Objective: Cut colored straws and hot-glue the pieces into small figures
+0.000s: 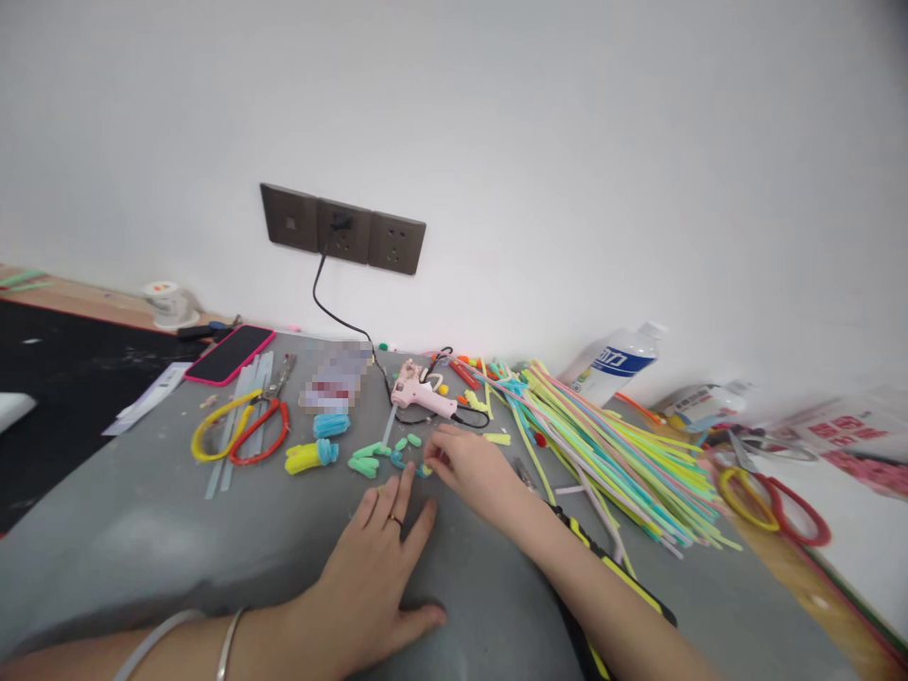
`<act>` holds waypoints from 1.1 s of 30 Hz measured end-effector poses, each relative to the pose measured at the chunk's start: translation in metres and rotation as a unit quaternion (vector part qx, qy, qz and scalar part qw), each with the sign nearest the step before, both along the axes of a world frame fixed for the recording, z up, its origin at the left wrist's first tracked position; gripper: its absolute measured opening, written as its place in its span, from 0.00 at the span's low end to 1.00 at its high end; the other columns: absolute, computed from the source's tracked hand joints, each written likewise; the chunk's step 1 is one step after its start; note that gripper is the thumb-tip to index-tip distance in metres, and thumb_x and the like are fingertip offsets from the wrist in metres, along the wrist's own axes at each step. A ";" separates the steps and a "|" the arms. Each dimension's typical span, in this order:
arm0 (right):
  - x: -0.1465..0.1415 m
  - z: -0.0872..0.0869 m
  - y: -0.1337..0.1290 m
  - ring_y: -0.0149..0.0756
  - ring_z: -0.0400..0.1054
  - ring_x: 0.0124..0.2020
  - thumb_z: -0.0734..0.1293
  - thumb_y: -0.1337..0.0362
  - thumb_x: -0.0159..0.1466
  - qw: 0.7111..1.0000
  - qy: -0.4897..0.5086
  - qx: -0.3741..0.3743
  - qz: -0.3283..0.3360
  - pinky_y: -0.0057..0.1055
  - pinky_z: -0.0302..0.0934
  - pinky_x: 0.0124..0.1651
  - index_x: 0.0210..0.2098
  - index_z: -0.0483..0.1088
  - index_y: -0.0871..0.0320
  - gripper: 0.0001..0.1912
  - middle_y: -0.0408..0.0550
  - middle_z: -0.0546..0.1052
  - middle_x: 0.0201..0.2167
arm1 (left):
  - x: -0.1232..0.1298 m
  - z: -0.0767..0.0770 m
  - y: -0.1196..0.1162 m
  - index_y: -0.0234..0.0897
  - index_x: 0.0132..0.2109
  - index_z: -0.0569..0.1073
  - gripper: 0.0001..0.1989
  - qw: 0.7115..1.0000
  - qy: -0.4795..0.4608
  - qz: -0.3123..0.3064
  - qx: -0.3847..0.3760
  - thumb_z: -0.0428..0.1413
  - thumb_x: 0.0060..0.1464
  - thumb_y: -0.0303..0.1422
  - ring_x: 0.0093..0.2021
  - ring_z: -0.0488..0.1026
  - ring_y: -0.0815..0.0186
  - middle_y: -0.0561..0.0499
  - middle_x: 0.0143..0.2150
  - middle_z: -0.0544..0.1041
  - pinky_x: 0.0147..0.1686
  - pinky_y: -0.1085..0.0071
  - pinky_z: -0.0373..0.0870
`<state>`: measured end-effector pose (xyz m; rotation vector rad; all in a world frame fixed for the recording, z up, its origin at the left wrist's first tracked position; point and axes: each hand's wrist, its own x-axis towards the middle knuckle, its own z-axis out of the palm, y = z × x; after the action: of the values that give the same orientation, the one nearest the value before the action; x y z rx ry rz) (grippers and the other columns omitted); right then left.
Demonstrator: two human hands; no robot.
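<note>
My left hand (373,563) lies on the grey mat (234,558) with its fingers spread. Its fingertips reach a short blue pipe cleaner piece (398,460). Beside it, my right hand (472,473) has thumb and fingers brought together at a small yellow-and-blue piece (424,470); whether that piece is gripped or only touched is unclear. Short green pipe cleaner pieces (365,462) lie just left of the fingertips. Farther left are a yellow bundle (304,458) with a blue end and a blue bundle (332,425). Behind the hands rests a pink glue gun (426,392).
The glue gun's cord runs to a wall socket (344,230). Red-and-yellow scissors (266,426) lie over glue sticks (228,470) near a phone (231,355). Right of my hands are long pipe cleaners (610,445), a white bottle (614,364) and more scissors (773,501).
</note>
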<state>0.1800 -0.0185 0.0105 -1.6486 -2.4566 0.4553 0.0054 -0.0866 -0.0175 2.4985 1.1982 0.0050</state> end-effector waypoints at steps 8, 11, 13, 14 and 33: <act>-0.006 -0.002 -0.001 0.35 0.71 0.35 0.64 0.72 0.65 1.000 -0.010 0.005 -0.017 0.27 0.56 0.34 0.36 0.73 0.58 0.06 0.48 0.77 0.36 | 0.001 0.001 0.000 0.34 0.68 0.61 0.44 1.000 0.005 0.002 -0.008 0.63 0.49 0.48 0.70 0.50 0.35 0.28 0.73 0.47 0.63 0.38 0.52; -0.003 -0.003 -0.001 0.34 0.71 0.33 0.66 0.73 0.63 0.999 0.026 0.006 -0.027 0.26 0.57 0.35 0.40 0.73 0.57 0.08 0.47 0.77 0.36 | 0.000 0.001 0.000 0.34 0.68 0.61 0.44 1.000 0.004 0.002 -0.013 0.63 0.49 0.48 0.71 0.49 0.36 0.28 0.73 0.46 0.64 0.39 0.52; 0.001 -0.004 0.001 0.34 0.71 0.33 0.65 0.74 0.63 0.997 0.073 0.013 -0.030 0.27 0.58 0.36 0.43 0.72 0.56 0.10 0.46 0.77 0.36 | 0.000 0.001 0.000 0.34 0.69 0.60 0.44 1.000 0.004 0.001 -0.014 0.63 0.50 0.48 0.71 0.49 0.36 0.28 0.73 0.47 0.64 0.38 0.51; 0.003 -0.004 0.002 0.34 0.70 0.34 0.65 0.74 0.63 0.995 0.098 0.017 -0.026 0.27 0.59 0.36 0.43 0.73 0.56 0.11 0.46 0.77 0.35 | 0.000 0.001 0.000 0.34 0.69 0.60 0.44 1.000 0.006 0.000 -0.014 0.62 0.50 0.48 0.71 0.48 0.36 0.28 0.73 0.47 0.64 0.38 0.51; 0.024 -0.033 0.009 0.32 0.69 0.33 0.69 0.74 0.62 0.960 0.267 -0.022 0.087 0.26 0.64 0.34 0.35 0.75 0.56 0.07 0.44 0.71 0.34 | 0.001 0.004 0.001 0.35 0.69 0.60 0.44 0.999 0.018 -0.003 -0.028 0.63 0.50 0.48 0.71 0.46 0.35 0.27 0.72 0.45 0.64 0.37 0.51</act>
<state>0.2040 -0.0099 -0.0225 -1.1270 -2.1903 0.8563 0.0060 -0.0860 -0.0139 2.4641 1.1886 -0.0744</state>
